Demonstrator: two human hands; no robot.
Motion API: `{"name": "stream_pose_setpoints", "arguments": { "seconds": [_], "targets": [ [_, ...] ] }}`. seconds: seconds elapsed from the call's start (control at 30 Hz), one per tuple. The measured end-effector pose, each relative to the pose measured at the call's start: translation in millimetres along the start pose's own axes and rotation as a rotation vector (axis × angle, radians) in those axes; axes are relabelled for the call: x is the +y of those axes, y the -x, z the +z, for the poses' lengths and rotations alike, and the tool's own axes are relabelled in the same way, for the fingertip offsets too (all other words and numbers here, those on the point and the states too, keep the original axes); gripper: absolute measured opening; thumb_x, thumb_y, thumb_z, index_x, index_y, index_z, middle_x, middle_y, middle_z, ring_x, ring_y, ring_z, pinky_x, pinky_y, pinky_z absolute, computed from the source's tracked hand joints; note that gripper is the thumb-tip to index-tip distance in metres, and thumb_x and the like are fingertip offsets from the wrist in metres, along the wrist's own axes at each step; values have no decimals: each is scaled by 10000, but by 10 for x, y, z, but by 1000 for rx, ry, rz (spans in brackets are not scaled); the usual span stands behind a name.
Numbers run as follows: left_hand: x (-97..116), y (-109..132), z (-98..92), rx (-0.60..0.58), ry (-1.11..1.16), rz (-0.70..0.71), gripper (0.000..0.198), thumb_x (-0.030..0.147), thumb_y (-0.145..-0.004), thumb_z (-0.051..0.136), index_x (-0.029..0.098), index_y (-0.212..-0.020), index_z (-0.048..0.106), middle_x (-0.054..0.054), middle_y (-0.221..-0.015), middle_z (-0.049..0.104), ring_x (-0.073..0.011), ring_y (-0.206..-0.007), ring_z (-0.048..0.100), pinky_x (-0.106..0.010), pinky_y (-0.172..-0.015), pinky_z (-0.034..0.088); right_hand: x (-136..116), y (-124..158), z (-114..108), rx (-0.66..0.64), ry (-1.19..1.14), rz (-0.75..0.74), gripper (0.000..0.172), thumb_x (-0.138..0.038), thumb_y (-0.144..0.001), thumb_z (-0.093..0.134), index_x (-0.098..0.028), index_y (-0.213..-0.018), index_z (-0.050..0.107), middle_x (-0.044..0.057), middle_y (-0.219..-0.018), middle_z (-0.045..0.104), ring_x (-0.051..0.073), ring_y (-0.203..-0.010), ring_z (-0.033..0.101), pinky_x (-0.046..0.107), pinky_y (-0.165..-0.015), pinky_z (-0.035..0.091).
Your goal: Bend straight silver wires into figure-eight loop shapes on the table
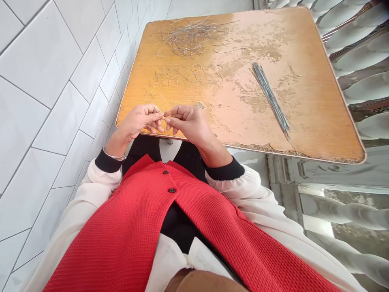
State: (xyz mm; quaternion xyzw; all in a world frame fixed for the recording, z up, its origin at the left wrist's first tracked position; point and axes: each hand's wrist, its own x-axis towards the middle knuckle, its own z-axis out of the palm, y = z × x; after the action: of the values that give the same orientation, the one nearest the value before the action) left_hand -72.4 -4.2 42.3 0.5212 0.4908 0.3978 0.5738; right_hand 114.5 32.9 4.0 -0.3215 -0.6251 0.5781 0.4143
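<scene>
My left hand [141, 121] and my right hand [191, 122] meet above the near left edge of the table. Both are closed, with thumbs and fingertips pinched on a thin metal wire [156, 108], part of which sticks up past my left fingers. The wire's part between the fingertips is mostly hidden. Just beyond my hands, a row of wires bent into figure-eight loops [192, 76] lies on the wood. Farther back sits a tangled heap of bent wires [194, 35]. To the right rests a bundle of straight grey wires [271, 99], lying slantwise.
The wooden table [316, 81] has a worn, peeling top and a chipped near edge [261, 148]. A white tiled wall [73, 81] runs close along the left. On the right stands a white balustrade [361, 61], near the table's side.
</scene>
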Motion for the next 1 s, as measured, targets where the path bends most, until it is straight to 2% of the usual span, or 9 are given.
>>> {"name": "stream_pose_setpoints", "arguments": {
  "seconds": [0.13, 0.23, 0.33, 0.4, 0.47, 0.6, 0.73, 0.83, 1.0],
  "targets": [
    [29, 39, 49, 85, 7, -3, 206, 222, -914, 734, 137, -755, 635, -31, -661, 701, -118, -627, 704, -227, -637, 541, 60, 20, 27, 50, 58, -22, 144, -250, -799, 842, -176, -812, 719, -14, -641, 679, 90, -500, 563, 218, -456, 466],
    [36, 55, 90, 121, -37, 34, 216, 196, -921, 719, 138, -733, 629, -21, -658, 700, -102, -638, 694, -204, -619, 510, 77, 48, 44, 94, 245, -84, 73, -245, -853, 767, -181, -825, 745, -6, -646, 683, 113, -533, 586, 247, -508, 481],
    [19, 51, 133, 166, -90, 86, 246, 207, -912, 732, 143, -705, 614, 1, -644, 680, -85, -624, 678, -190, -602, 487, 84, 71, 65, 146, 449, -205, 126, -296, -901, 711, -210, -824, 760, 23, -733, 732, 162, -681, 666, 294, -654, 542],
    [-6, 40, 159, 204, -110, 125, 265, 217, -907, 739, 146, -690, 607, 15, -629, 664, -74, -615, 666, -182, -594, 476, 103, 73, 77, 174, 501, -257, 168, -343, -921, 691, -224, -835, 771, 44, -815, 764, 187, -780, 698, 325, -753, 563],
    [-38, 26, 175, 246, -102, 161, 267, 233, -915, 733, 151, -693, 610, 21, -626, 660, -72, -623, 665, -179, -596, 475, 137, 73, 85, 189, 440, -256, 200, -404, -917, 700, -226, -896, 789, 56, -877, 778, 195, -812, 707, 342, -783, 574],
    [-101, 2, 181, 321, -23, 190, 258, 296, -936, 711, 159, -734, 628, 22, -661, 683, -67, -647, 672, -177, -610, 480, 212, 108, 96, 206, 95, -140, 395, -543, -865, 745, -231, -1104, 778, 57, -954, 787, 173, -757, 699, 349, -739, 603],
    [-155, -14, 188, 370, 31, 197, 227, 326, -927, 724, 163, -781, 663, 24, -709, 701, -62, -685, 680, -175, -647, 493, 242, 169, 129, 232, -126, -19, 408, -546, -811, 796, -211, -1045, 783, 46, -879, 779, 142, -697, 682, 312, -696, 604],
    [-185, -25, 202, 366, 40, 204, 188, 285, -905, 746, 163, -772, 694, 20, -726, 706, -62, -705, 678, -176, -657, 497, 241, 167, 151, 273, -98, -12, 328, -478, -818, 795, -192, -978, 794, 27, -796, 756, 112, -619, 644, 274, -638, 570],
    [-228, -58, 213, 354, 52, 222, 134, 187, -865, 768, 162, -736, 740, 18, -745, 715, -44, -656, 638, -177, -635, 494, 273, 114, 157, 319, 156, -98, 197, -373, -894, 701, -207, -941, 795, 14, -738, 734, 118, -588, 628, 281, -623, 542]
  ]
}}
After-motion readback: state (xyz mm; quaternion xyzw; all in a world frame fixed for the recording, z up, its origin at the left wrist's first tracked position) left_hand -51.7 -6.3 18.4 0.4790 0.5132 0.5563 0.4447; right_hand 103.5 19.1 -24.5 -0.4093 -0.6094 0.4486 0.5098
